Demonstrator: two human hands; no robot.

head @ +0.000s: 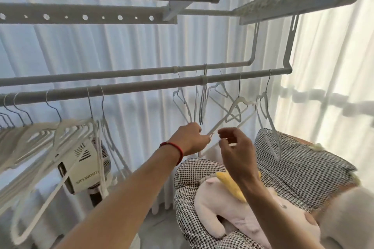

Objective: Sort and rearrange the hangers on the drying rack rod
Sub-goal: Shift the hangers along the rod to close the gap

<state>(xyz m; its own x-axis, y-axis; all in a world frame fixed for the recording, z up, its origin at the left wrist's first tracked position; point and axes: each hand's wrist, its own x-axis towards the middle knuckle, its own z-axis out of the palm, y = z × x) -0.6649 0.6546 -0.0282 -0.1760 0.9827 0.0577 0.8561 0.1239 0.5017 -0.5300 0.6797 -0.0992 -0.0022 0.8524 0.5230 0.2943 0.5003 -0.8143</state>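
Two hands up, left hand gripping a white hanger on the rod, right hand loosely curled, holding nothing, one fan behind, one plush toy on the chair.

You had pale grey rods on the drying rack, with white plastic hangers bunched along the near rod's left end and more white hangers toward its right end, their hooks a thin silver metal. Your left wrist wore a red cord bracelet. The chair below you was covered in a black-and-white houndstooth check. On it lay a pale pink plush toy with a yellow part. The fan behind the left hangers was cream with black lettering. The curtains were sheer white with vertical pleats.
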